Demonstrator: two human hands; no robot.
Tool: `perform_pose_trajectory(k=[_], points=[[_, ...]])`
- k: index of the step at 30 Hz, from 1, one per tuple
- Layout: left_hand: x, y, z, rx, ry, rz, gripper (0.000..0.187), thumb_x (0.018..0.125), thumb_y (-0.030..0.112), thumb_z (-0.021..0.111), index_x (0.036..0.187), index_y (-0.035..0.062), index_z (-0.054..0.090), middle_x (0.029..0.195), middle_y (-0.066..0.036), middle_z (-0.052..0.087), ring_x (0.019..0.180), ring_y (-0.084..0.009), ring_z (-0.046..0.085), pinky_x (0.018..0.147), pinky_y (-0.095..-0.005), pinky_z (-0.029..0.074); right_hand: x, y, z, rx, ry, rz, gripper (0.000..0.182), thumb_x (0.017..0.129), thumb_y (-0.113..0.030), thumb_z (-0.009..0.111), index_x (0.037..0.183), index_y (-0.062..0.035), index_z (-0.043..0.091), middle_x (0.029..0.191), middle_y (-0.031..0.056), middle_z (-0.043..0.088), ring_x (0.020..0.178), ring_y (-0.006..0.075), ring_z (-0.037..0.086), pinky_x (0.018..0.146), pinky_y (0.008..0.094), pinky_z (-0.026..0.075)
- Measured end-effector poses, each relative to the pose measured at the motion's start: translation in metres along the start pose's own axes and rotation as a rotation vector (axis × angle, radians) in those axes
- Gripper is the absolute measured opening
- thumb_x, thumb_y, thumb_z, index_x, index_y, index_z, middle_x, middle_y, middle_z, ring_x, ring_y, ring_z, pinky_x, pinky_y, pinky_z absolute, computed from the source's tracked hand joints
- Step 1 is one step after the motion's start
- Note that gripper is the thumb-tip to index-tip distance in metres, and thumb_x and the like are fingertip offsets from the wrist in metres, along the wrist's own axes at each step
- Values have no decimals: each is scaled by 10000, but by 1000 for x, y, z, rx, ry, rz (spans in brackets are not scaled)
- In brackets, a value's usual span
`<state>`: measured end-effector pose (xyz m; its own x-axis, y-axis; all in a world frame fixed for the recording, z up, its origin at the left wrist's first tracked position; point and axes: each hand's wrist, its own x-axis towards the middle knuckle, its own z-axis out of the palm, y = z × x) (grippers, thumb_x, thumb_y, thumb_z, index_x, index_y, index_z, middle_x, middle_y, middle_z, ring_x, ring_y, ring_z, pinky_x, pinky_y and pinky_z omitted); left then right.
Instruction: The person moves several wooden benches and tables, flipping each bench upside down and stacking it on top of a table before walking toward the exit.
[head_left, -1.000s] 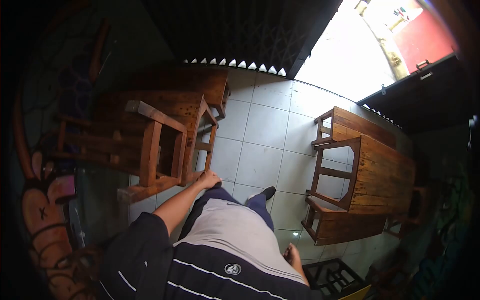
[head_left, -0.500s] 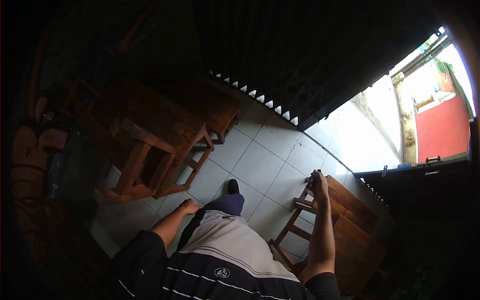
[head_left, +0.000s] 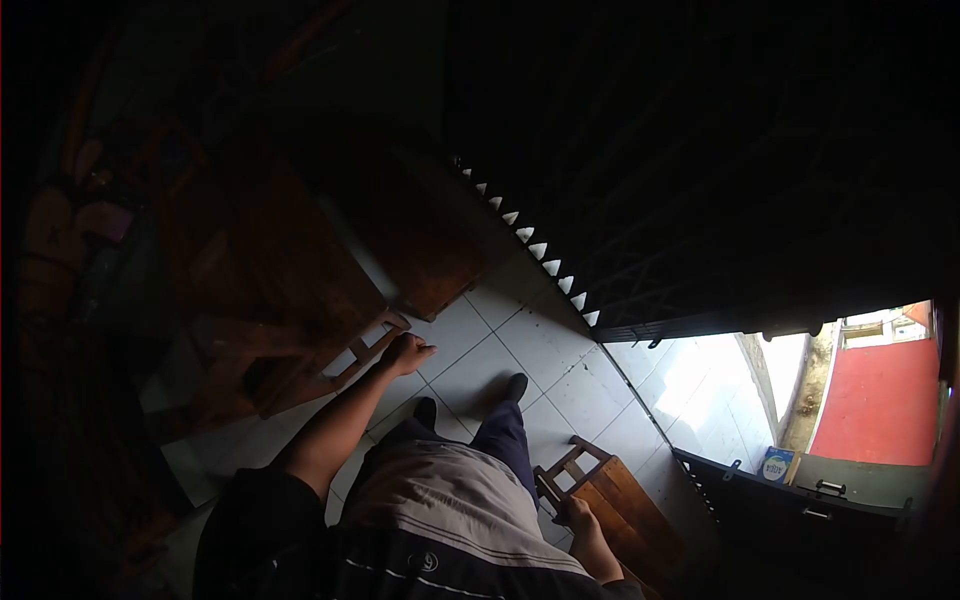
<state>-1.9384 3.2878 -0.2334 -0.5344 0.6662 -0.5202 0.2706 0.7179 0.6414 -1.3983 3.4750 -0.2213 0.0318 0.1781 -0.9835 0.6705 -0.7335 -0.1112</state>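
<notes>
My left hand point(head_left: 407, 353) hangs out over the tiled floor, fingers curled in, with no object showing in it. It is nearest the corner of a brown wooden table or bench point(head_left: 320, 310) on the left; contact cannot be made out. Low on the right, my right hand point(head_left: 577, 512) is closed beside the end of a wooden bench point(head_left: 620, 510). Its fingers are partly in shadow, so what they hold, if anything, is hidden.
White floor tiles point(head_left: 490, 365) lie around my feet. A dark folding door or gate point(head_left: 700, 180) with a toothed lower edge fills the upper right. Beyond the bright opening stands a red panel point(head_left: 875, 400). A blue-and-yellow box point(head_left: 778, 465) sits by the dark ledge.
My left hand has moved up and forward, and my right hand has drawn back toward my body. Both feet now show. The door covers more of the bright opening.
</notes>
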Motion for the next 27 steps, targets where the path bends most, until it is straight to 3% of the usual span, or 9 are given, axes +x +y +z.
perform_pose_trajectory(k=[4,5,9,12,14,16,18,22,27], points=[[26,35,12,-221,198,37,521,844,405,607,544,17,431,472,-91,428,462,-152,399,495,-353,336,70,-93,-28,102,-11,-343,182,860,-172,633,828,-22,536,660,68,561,536,213,607,472,330,518],[40,43,18,-215,190,-13,538,846,415,609,536,21,416,465,-78,419,461,-151,385,496,-348,332,83,-129,-24,96,18,-409,191,844,-161,669,826,-26,535,659,59,566,544,200,618,450,302,500],[126,28,61,-97,301,-12,477,843,474,613,705,34,493,692,-89,530,651,-210,501,629,-344,398,164,-249,42,251,155,-621,238,813,-207,725,775,-66,537,705,30,558,620,133,590,523,273,501],[201,8,70,99,341,125,441,823,429,659,995,46,525,1022,-158,554,1033,-315,515,883,-405,397,215,-301,122,345,85,-719,246,809,-208,736,744,-66,546,711,8,576,651,80,544,558,233,418],[252,-11,74,205,431,105,473,819,400,669,1101,50,520,1185,-182,514,1130,-335,474,964,-415,373,244,-325,182,289,139,-933,217,808,-158,735,729,-38,573,684,-1,591,643,50,510,593,201,386],[297,-37,73,236,390,6,597,848,481,604,1237,52,456,1275,-192,457,1221,-347,413,1025,-438,336,269,-339,231,448,-3,-825,213,808,-168,736,760,-24,586,688,26,624,632,74,555,579,213,430],[324,-58,67,297,326,-83,811,851,600,511,1423,84,257,1469,-214,213,1364,-368,218,1098,-464,252,292,-345,273,587,-44,-773,235,824,-179,721,761,-25,556,664,29,598,595,91,552,557,225,439],[349,-92,78,583,318,-232,943,849,718,315,1478,85,10,1529,-199,-42,1411,-376,-36,1109,-580,65,328,-361,322,845,-33,-676,293,855,-239,692,777,-43,488,640,32,556,559,90,506,541,229,407],[342,-105,87,578,367,-125,934,860,708,285,1474,79,-31,1526,-200,-79,1407,-383,-76,1079,-626,10,362,-397,379,1078,132,-645,264,949,-276,546,888,-46,432,722,18,507,643,92,460,601,242,402]])
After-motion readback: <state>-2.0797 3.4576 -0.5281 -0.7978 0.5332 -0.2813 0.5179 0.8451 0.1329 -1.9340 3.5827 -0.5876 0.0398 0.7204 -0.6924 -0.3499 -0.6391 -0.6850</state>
